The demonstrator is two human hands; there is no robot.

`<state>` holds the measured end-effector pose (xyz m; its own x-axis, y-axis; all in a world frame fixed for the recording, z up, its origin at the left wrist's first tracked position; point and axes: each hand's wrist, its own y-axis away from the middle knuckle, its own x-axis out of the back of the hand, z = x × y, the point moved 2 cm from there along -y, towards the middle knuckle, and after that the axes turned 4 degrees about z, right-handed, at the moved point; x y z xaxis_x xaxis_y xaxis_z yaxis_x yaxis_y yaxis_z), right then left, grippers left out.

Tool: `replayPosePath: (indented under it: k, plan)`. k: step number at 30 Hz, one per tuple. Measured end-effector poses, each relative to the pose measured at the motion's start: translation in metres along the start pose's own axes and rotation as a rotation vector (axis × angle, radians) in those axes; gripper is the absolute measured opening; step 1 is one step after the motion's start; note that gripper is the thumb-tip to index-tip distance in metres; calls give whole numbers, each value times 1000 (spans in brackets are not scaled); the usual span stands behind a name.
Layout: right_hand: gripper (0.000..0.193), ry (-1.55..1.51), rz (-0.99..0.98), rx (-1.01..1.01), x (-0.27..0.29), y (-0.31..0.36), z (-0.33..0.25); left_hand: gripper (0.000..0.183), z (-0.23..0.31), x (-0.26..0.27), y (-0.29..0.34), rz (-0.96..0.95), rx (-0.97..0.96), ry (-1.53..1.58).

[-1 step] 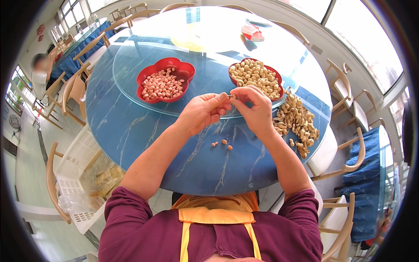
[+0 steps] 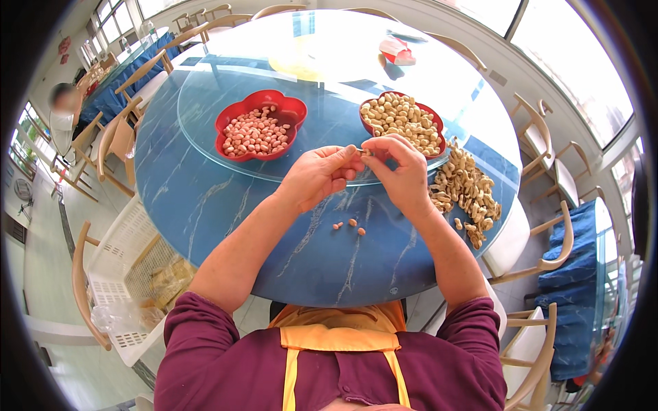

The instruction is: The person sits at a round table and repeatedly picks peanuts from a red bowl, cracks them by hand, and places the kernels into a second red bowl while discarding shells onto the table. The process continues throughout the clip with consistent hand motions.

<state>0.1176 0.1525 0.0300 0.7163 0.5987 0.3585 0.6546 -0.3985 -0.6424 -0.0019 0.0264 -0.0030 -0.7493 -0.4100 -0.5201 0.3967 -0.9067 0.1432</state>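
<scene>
My left hand [image 2: 317, 177] and my right hand [image 2: 399, 177] meet over the near edge of the glass turntable. Their thumbs and fingertips pinch a small peanut [image 2: 364, 152] between them; the fingers cover much of it. Beyond my left hand, a red flower-shaped bowl [image 2: 293, 109] contains shelled pink peanut kernels [image 2: 255, 134]. A second red bowl [image 2: 439, 125], just past my right hand, is heaped with unshelled peanuts [image 2: 401, 118]. Beside my right wrist lies a pile of broken peanut shells [image 2: 469, 188]. Several loose kernels [image 2: 352, 222] rest on the blue tabletop between my forearms.
The round blue table [image 2: 205, 205] carries the glass turntable [image 2: 195, 123]. Toward its far side stands a red and white packet [image 2: 397, 51]. At left, a white plastic basket [image 2: 113, 274] sits on a chair. Wooden chairs surround the table; a person [image 2: 63, 120] is in the left background.
</scene>
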Motion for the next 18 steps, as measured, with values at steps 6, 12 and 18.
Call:
replayPosePath:
  k: [6, 12, 18]
  plan:
    - [20, -28, -45, 116, -3, 1, -1, 21, -2, 0, -2, -21, 10, 120]
    - [21, -1, -26, 137, -5, 2, -3, 21, -4, 4, -4, -107, 38, 134]
    - [19, 67, -21, 94, -5, 5, 1, 21, -1, -5, 0, -7, 81, 86]
